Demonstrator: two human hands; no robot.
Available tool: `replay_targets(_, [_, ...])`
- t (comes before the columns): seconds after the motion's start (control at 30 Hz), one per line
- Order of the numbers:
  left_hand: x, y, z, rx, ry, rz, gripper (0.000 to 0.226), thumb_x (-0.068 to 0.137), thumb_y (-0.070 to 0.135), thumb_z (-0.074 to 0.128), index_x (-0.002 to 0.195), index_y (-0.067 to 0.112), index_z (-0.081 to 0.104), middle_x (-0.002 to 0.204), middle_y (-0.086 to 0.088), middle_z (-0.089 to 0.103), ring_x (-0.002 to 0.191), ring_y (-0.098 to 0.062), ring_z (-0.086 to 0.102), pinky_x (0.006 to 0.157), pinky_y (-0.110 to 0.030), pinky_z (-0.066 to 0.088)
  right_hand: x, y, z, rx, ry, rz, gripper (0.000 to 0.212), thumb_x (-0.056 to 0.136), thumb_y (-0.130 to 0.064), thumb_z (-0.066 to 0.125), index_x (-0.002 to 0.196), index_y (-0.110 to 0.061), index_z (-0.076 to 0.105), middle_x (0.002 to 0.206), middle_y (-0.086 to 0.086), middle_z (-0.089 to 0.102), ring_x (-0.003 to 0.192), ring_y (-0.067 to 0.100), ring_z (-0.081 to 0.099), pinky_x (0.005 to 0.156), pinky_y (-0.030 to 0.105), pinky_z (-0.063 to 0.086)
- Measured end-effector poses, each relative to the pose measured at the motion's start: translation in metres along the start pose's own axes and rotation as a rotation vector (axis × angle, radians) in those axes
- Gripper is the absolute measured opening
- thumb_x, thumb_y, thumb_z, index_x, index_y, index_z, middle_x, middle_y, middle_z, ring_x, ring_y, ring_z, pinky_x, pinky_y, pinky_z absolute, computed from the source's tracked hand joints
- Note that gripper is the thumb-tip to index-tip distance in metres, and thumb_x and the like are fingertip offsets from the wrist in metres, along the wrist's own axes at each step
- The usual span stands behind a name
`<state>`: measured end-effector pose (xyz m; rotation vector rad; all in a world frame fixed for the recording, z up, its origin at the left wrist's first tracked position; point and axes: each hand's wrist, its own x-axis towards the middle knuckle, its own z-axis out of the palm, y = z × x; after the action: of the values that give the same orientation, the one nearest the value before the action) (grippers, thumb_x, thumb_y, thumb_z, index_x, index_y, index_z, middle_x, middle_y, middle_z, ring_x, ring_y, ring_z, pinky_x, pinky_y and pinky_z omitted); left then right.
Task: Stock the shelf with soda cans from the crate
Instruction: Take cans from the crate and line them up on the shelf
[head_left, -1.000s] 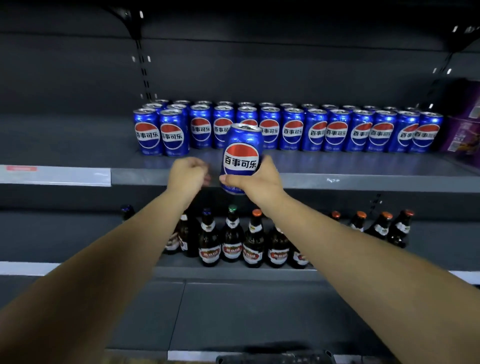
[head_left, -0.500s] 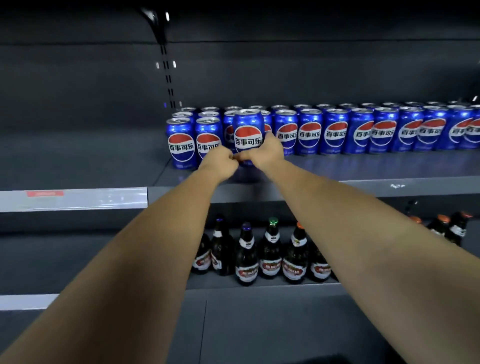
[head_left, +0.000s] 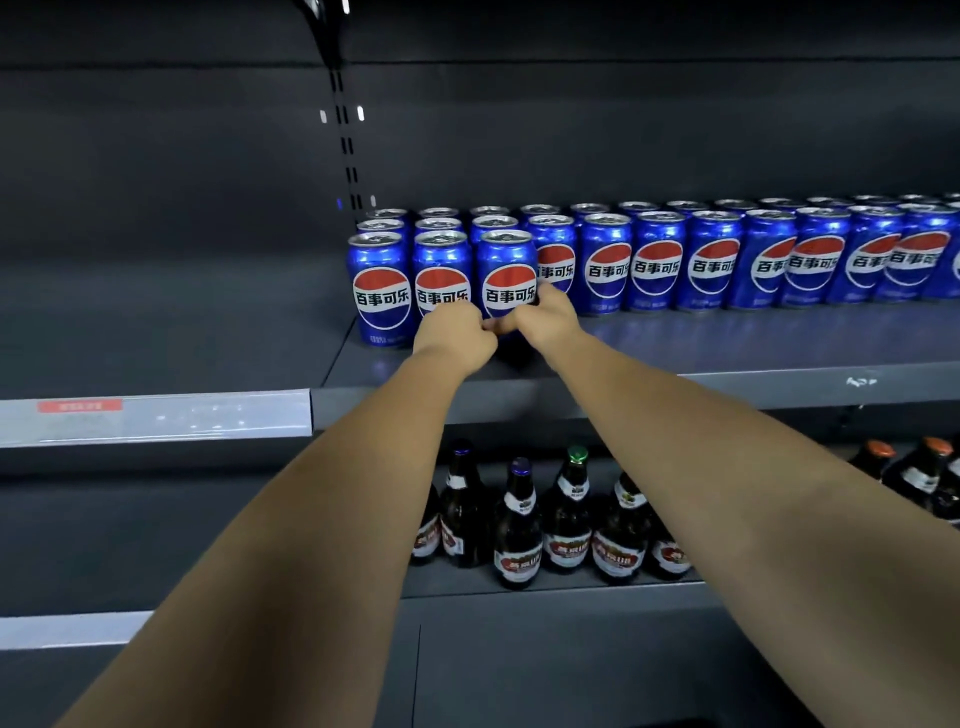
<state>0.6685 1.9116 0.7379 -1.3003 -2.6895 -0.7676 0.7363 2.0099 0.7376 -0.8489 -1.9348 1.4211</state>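
My right hand is wrapped low around the front can, fingers curled about its right side near the base, thumb toward me. My left hand sits just beside it, knuckles bunched in a loose fist at the foot of the same can; I cannot tell whether its fingers actually grip the can or only steady it. The can stands upright on the shelf, third in the front row, touching the neighbouring can on its left, with the corner can beyond that. Behind and to the right runs the long row of cans, set one rank further back, so the front rank is only just begun.

I judge this the placing step, with the can down or very nearly so. Next I would let go without nudging it, draw both hands straight back clear of the labels, and go for another can. The crate is out of view. Below, the beer bottles stand on the lower shelf, well clear of my arms.
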Motion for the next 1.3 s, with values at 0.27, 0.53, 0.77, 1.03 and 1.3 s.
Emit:
replay_targets(0.27, [-0.002,0.0,0.003,0.047,0.0,0.001,0.027,0.086,0.014,0.05,0.061,0.011,0.041,0.071,-0.005,0.046,0.072,-0.023,0.046,0.049,-0.028,0.029,0.0,0.002,0.005,-0.043,-0.04,0.018,0.075,0.068,-0.011,0.076,0.133,-0.013,0.039,0.118,0.006,0.06,0.111,0.025,0.055,0.098,0.039,0.046])
replay_targets(0.53, [-0.015,0.002,-0.001,-0.058,-0.03,-0.035,0.009,0.089,0.013,0.049,0.081,0.008,0.05,0.089,-0.01,0.056,0.082,-0.024,0.051,0.065,-0.031,0.037,-0.005,0.001,0.005,-0.281,0.121,0.013,0.095,0.062,-0.036,0.087,0.135,-0.011,0.032,0.136,0.01,0.043,0.122,0.028,0.048,0.099,0.037,0.045])
replay_targets(0.77, [-0.028,0.0,-0.001,-0.112,0.011,-0.043,0.018,0.089,0.016,0.051,0.094,0.006,0.065,0.102,-0.011,0.065,0.094,-0.027,0.058,0.069,-0.03,0.041,-0.012,-0.001,0.001,-0.364,0.136,-0.072,0.078,0.068,-0.029,0.084,0.126,-0.006,0.039,0.128,0.013,0.054,0.118,0.028,0.053,0.094,0.037,0.049])
replay_targets(1.03, [-0.04,0.002,-0.001,-0.029,0.01,-0.032,0.021,0.09,0.018,0.05,0.103,0.01,0.064,0.108,-0.008,0.065,0.098,-0.024,0.058,0.073,-0.029,0.043,-0.022,-0.007,0.001,-0.47,0.096,-0.111,0.077,0.08,-0.026,0.074,0.139,-0.003,0.031,0.13,0.014,0.054,0.12,0.028,0.052,0.093,0.036,0.047])
replay_targets(1.3, [-0.065,0.03,0.007,-0.013,0.062,-0.075,0.019,0.086,0.014,0.051,0.099,0.005,0.062,0.105,-0.016,0.064,0.1,-0.033,0.058,0.077,-0.036,0.046,-0.034,-0.015,-0.003,-0.319,0.067,0.005,0.054,0.079,-0.028,0.074,0.122,-0.004,0.052,0.123,0.012,0.06,0.109,0.028,0.059,0.066,0.013,0.048])
